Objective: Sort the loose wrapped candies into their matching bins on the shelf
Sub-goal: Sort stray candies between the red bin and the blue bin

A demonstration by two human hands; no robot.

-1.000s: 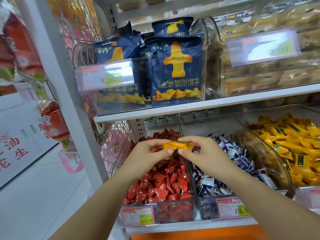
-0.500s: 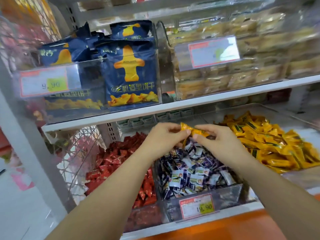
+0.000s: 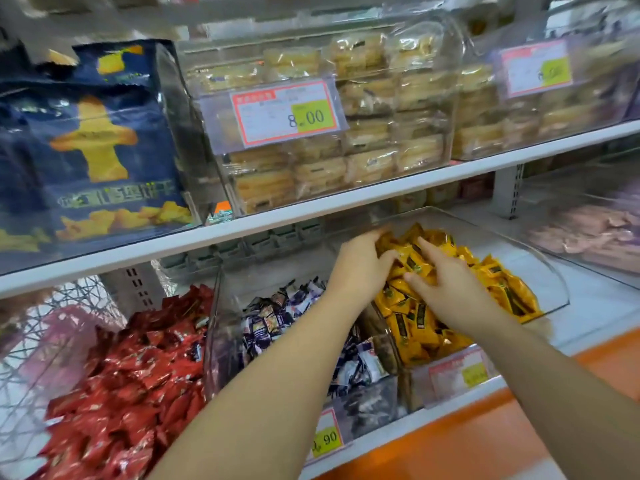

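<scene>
My two hands are together over the clear bin (image 3: pixel 556 286) of yellow wrapped candies (image 3: pixel 502 289) on the lower shelf. My left hand (image 3: pixel 360 268) lies on the back of the pile with its fingertips sunk among the wrappers; I cannot see whether they grip anything. My right hand (image 3: pixel 450 285) rests on the pile with forefinger and thumb straight and spread. One yellow candy (image 3: pixel 414 263) lies between the two thumbs, level with the pile. To the left are a bin of dark blue-and-white candies (image 3: pixel 277 317) and a bin of red candies (image 3: pixel 138 375).
A white shelf board (image 3: pixel 311 209) runs just above the bins. On it stand clear boxes of pale pastries (image 3: pixel 381 133) and dark blue snack bags (image 3: pixel 93 150). Price tags (image 3: pixel 287 112) hang on the fronts. A bin of pink packets (image 3: pixel 588 233) is at the right; an orange ledge (image 3: pixel 485 438) runs below.
Both hands carried the yellow candy rightward from above the blue-and-white bin to the yellow bin and lowered onto the pile. My right fingers have straightened. The view swung right.
</scene>
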